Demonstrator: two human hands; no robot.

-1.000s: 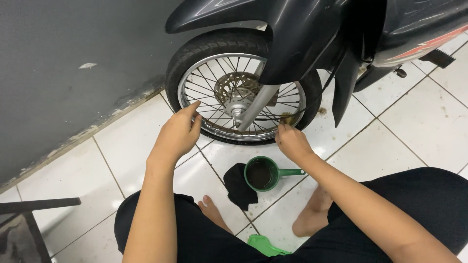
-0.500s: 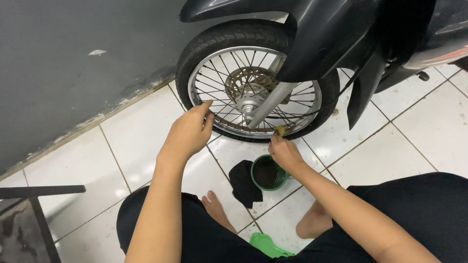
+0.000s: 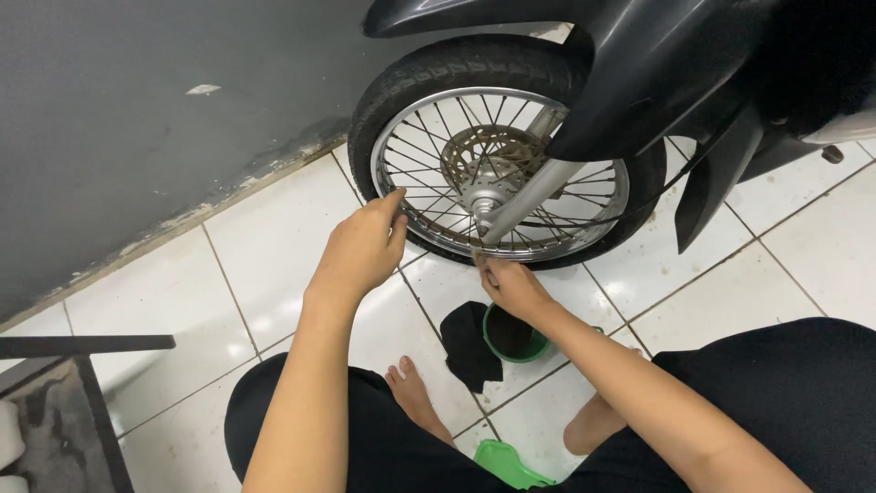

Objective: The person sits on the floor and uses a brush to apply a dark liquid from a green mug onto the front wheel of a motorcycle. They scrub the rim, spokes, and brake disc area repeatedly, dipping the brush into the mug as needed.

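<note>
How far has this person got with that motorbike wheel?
Hard to call anything finished: the rim shines in places, but no clear cleaned part shows. In hand: the left hand grips the rim at the spokes, and the right hand presses something small, too small to tell, against the rim's bottom. A green cup of dark liquid and a black rag lie ready on the floor. The dusty tyre looks untouched.

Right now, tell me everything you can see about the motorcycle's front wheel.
The front wheel stands upright on the white tiled floor by a dark grey wall. It has a black treaded tyre, a shiny metal rim, thin wire spokes and a rusty-looking brake disc at the hub. A silver fork leg runs to the axle under a black mudguard. The left hand touches the rim; the right hand reaches its lower edge.
</note>
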